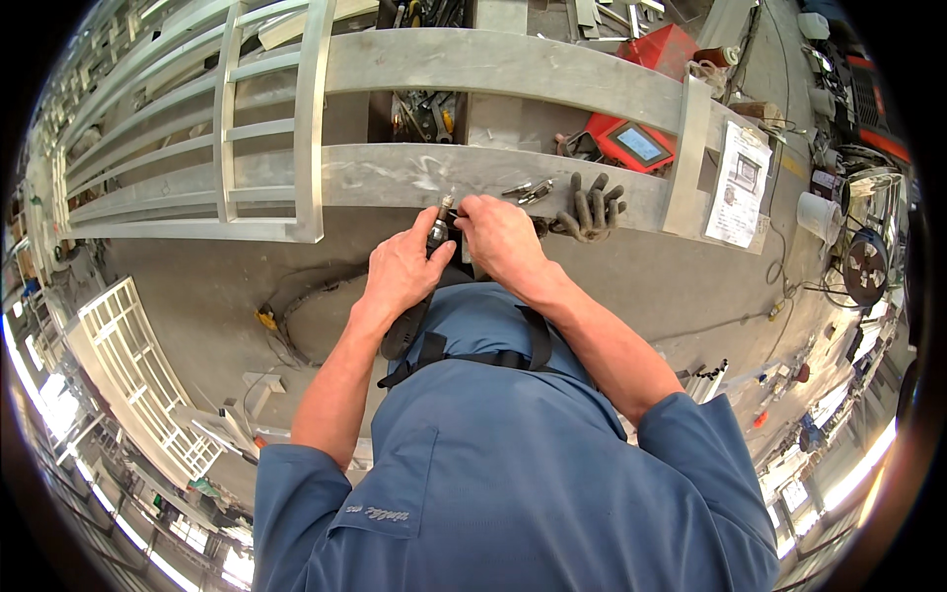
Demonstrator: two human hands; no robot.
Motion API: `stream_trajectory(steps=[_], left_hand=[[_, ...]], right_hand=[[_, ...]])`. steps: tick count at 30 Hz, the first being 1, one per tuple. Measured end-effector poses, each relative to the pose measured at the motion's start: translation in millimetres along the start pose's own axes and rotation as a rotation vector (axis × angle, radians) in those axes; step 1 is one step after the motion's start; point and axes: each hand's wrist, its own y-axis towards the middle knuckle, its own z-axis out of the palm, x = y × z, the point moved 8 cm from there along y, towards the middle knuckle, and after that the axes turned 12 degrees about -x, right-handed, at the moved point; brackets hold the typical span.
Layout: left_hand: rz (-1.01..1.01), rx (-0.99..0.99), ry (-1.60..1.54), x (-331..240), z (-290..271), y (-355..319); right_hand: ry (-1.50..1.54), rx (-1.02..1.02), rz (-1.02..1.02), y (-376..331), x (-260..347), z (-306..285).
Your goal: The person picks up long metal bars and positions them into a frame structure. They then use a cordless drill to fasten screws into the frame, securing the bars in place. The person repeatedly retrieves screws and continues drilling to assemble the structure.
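Both hands pinch the small rotary tool: left hand gripping its body, right hand its tip.

You stand on a grey concrete floor in a cluttered workshop, facing a long aluminium frame of flat bars and rungs. A white barred panel lies on the floor to your left. Bright daylight glares in at the lower edges of your view.

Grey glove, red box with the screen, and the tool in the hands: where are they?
grey glove [589, 207], head view, on its palm.
red box [631, 138], head view, beside its screen.
tool [437, 233], head view, on its dark body.
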Motion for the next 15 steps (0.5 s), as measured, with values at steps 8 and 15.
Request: stream_trajectory(steps=[8,15], left_hand=[[0.0,-0.034,-0.011,-5.5,3.8,-2.9],[0.021,-0.094,0.009,-17.3,-0.5,-9.1]], right_hand=[[0.086,-0.056,-0.023,-0.1,-2.2,-16.9],[-0.01,-0.104,-0.132,-3.9,4.9,-28.3]])
